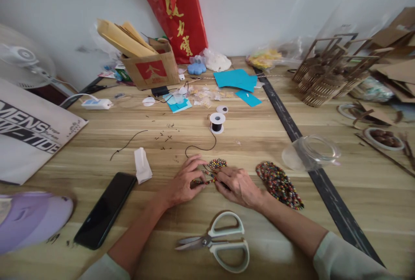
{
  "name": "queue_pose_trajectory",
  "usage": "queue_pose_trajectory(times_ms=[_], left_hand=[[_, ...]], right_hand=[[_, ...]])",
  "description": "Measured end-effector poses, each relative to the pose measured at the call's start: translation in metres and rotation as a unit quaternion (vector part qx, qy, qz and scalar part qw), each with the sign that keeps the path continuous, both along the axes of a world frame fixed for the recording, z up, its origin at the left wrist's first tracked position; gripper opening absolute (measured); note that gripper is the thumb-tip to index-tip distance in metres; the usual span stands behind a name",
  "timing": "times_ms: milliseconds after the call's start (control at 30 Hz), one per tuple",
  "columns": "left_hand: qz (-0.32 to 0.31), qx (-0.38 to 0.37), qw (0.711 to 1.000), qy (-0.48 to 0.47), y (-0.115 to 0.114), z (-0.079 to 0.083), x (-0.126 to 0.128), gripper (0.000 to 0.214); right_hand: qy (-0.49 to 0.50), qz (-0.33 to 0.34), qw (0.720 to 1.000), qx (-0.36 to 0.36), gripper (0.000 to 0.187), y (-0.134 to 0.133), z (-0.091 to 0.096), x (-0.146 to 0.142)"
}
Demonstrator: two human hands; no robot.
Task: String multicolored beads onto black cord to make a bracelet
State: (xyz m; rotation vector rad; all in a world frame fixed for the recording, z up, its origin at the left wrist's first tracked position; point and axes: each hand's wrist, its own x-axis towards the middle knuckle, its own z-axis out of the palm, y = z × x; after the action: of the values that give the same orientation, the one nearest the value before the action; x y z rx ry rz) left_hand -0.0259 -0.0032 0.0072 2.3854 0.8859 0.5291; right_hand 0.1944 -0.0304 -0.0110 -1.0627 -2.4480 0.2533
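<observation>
Between my two hands lies a short string of multicoloured beads [209, 176] on dark cord. My left hand [188, 181] has thumb and fingers closed on the string's left side. My right hand [238, 185] pinches its right end, and the fingers partly cover the beads. Just beyond my fingertips rests a flat cluster of beads [217, 164]. A thin black cord [201, 146] curves from the white spool [217, 123] toward my left hand. Right of my right hand sits a heap of bead strings [279, 185]. White-handled scissors [215, 241] lie partly open in front of me.
A black phone [105, 210], folded white paper [142, 165] and a purple cap [35, 219] lie at left. A clear plastic container [311, 152] stands at right. Blue sheets [236, 81], a cardboard box [151, 65], a red bag [181, 16] and small woven baskets [324, 81] stand behind.
</observation>
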Motion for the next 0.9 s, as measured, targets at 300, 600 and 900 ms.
queue_pose_trajectory(times_ms=[300,600,900], left_hand=[[0.007,0.016,1.0,0.007,-0.0023,0.001,0.0054,0.003],[0.007,0.025,1.0,0.011,-0.004,0.0012,0.0079,0.008],[0.007,0.042,0.999,0.01,-0.0052,0.0024,0.0094,0.011]], right_hand=[[-0.005,-0.002,1.0,0.002,0.015,0.0007,-0.0018,-0.0002],[-0.001,-0.004,1.0,0.006,0.014,0.0007,-0.0051,0.0003],[-0.002,-0.002,1.0,0.006,0.013,0.0011,-0.0046,-0.0003]])
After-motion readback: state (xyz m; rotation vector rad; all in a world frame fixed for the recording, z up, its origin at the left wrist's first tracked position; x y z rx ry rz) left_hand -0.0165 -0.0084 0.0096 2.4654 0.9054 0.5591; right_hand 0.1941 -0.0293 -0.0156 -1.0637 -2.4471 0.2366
